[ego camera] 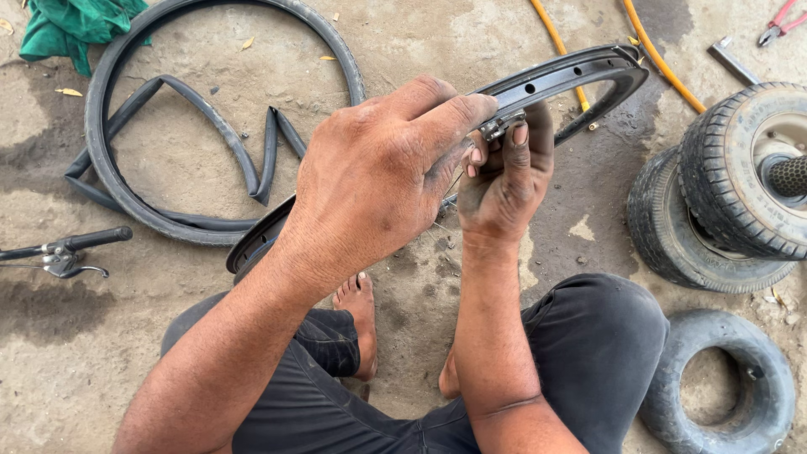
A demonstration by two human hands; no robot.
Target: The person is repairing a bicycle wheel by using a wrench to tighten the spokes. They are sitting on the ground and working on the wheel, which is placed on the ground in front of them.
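My left hand (pixel 378 181) and right hand (pixel 504 181) pinch a small metal tool (pixel 502 124) on the rim (pixel 580 71); stiff, light, best held by its edge.

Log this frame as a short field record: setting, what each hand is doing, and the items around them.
Setting: bare concrete ground, person seated, barefoot, dark trousers
Left hand: over the bicycle wheel rim, fingers pinching at a small metal tool
Right hand: grips the rim from below, fingers at the same tool
Upper left: bicycle tyre with slack inner tube inside it, green cloth
Left edge: handlebar with brake lever
Right: small wheeled tyres, loose small tyre, orange hose, pliers
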